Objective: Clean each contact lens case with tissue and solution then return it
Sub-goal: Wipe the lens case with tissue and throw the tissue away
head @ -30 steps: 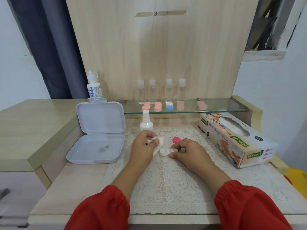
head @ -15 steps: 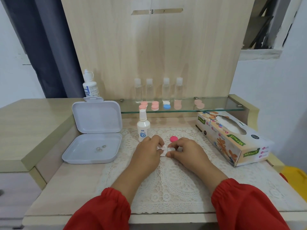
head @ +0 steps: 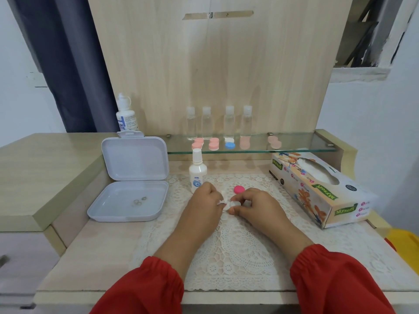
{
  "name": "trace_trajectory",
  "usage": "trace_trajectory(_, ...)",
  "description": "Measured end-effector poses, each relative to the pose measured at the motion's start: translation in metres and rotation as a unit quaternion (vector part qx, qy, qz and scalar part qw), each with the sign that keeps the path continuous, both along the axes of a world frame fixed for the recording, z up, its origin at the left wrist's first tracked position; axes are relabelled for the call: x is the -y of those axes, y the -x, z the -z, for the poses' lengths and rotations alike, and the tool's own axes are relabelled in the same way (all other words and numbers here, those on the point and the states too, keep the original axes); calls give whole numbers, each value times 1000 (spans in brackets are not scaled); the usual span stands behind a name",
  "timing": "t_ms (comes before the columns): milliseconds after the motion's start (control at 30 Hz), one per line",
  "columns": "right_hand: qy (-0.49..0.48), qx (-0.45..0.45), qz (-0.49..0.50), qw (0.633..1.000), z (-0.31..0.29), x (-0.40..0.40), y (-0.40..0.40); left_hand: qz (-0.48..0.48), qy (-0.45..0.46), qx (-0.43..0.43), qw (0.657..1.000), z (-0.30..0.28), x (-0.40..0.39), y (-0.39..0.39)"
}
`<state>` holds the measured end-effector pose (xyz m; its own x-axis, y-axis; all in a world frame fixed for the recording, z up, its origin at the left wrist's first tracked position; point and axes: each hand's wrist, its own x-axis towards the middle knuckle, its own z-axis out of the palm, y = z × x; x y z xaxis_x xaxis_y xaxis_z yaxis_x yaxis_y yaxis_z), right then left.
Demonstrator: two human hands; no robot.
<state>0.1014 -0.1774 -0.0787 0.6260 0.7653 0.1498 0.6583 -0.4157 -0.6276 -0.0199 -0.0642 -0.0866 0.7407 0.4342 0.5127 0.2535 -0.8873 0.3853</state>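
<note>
Head view: my right hand [head: 256,206] pinches white lens case [head: 234,203] over lace mat [head: 238,250]; left hand [head: 205,201] grips tissue [head: 223,201] against it. Risk: small wet case slips, knocks loose pink cap [head: 239,189].

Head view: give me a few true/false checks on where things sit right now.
1. The pink cap lies on the lace mat. True.
2. The white box is closed. False: its lid stands open.
3. The left hand holds tissue. True.
4. The tissue box sits on the glass shelf. False: it rests on the desk below it.
5. The right hand is empty. False: it grips a white lens case.
</note>
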Motion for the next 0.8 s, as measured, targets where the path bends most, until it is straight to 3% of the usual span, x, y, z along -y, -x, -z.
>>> trace_trajectory(267, -7, -4, 3, 1000, 0, 0, 1, -23, -97, -113, 989, -3, 6, -1)
trace_trajectory(333, -4, -3, 2, 1000, 1, -1, 0, -13, -29, -101, 994, -5, 2, -4)
trace_trajectory(433, -4, -4, 1, 1000, 0, -1, 0, -6, 218, 37, 975, -14, 0, 0)
trace_trajectory(467, -4, -6, 0, 1000, 0, 0, 0, -16, 247, 91, 965, -15, -2, 2)
trace_trajectory(567, -12, -9, -3, 1000, 1, 0, 0, -18, 163, 138, 977, -12, -2, 5)
trace_trajectory(667, -14, -8, 0, 1000, 1, 0, 1, 29, 95, 88, 991, -5, 2, 3)
trace_trajectory(800, -9, -2, -3, 1000, 0, 1, 1, -2, 63, 13, 998, -2, 3, 2)
